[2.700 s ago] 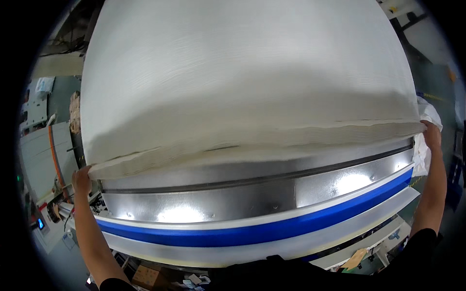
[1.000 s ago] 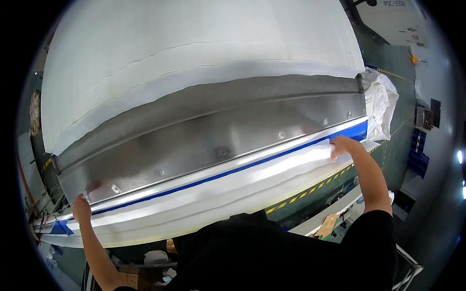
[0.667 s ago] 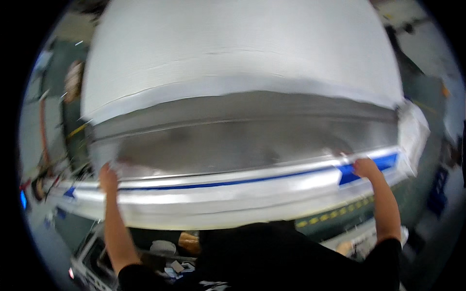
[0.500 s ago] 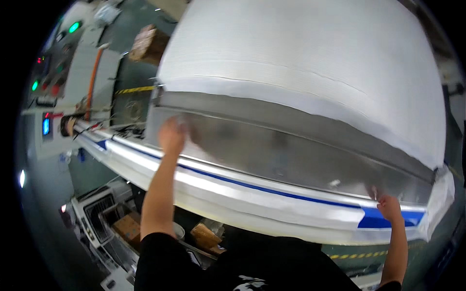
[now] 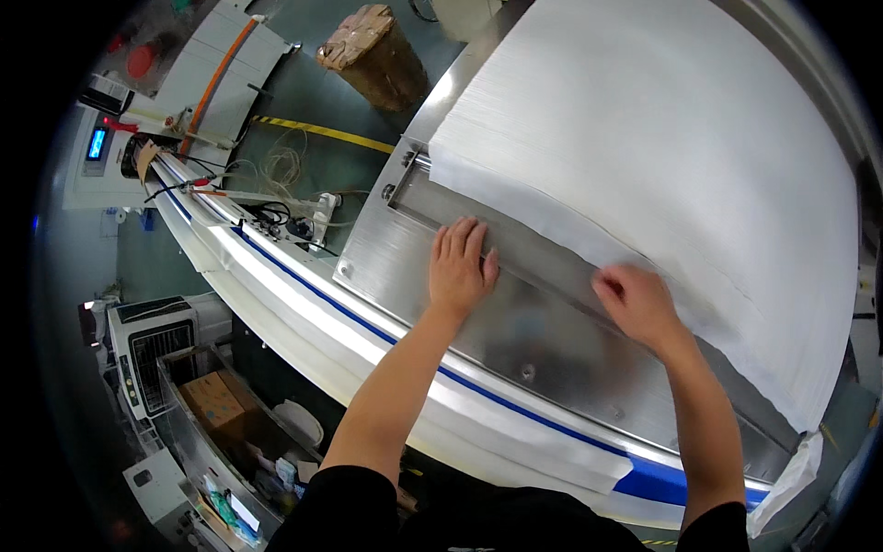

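Note:
A bare metal plate stretches in front of me, with a recessed strip along its far side. On it my left hand lies palm down, fingers extended and thumb apart, holding nothing. Farther right, my right hand is over the strip, beside the near edge of a large white fabric sheet. Its fingers are curled toward the thumb; whether they hold anything is hidden. The sheet's near border is uneven and bends along the strip. White material with a blue band runs along the plate's near side.
At the left stands a machine with a small lit screen, with cables and tubing nearby. A brown cardboard carton stands on the floor beyond. A metal bin with a box and wrappers sits lower left.
My view has shifted. My right hand has moved from the near right edge inward to the strip beside the fabric. My left hand has come to lie flat on the plate.

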A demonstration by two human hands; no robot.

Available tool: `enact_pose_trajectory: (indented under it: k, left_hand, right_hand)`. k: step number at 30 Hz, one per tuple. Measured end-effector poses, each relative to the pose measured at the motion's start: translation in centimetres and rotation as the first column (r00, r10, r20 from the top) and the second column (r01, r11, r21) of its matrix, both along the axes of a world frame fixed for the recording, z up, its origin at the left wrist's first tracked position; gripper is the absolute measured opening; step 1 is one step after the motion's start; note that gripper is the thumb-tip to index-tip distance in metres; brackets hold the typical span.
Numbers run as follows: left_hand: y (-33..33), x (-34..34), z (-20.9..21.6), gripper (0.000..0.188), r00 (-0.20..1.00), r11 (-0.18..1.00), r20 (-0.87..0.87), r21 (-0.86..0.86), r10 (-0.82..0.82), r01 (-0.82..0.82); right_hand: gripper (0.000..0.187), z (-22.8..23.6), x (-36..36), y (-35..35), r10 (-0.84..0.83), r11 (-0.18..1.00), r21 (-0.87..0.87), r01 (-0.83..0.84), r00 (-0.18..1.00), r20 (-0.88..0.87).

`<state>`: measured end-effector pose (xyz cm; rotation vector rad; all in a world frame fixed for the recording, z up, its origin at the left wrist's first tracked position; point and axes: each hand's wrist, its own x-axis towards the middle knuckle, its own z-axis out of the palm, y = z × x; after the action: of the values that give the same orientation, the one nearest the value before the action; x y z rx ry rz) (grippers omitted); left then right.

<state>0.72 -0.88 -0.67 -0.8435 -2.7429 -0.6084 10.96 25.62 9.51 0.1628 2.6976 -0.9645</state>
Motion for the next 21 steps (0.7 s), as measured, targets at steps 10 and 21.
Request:
enact_pose_trajectory:
  k: [10, 21]
  left_hand:
    - [0.3, -0.7, 0.5, 0.043, 0.996, 1.0, 0.087, 0.015, 0.007, -0.008]
    - [0.0, -1.0, 0.5, 0.046, 0.99, 0.996, 0.14, 0.085, -0.002, -0.01]
  right_hand:
    - [0.018, -3.0, -22.3, -6.7, -0.018, 0.996, -0.086, -0.004, 0.967, -0.255]
    - [0.018, -4.0, -23.5, -7.1, -0.064, 0.997, -0.053, 0.051, 0.96, -0.273]
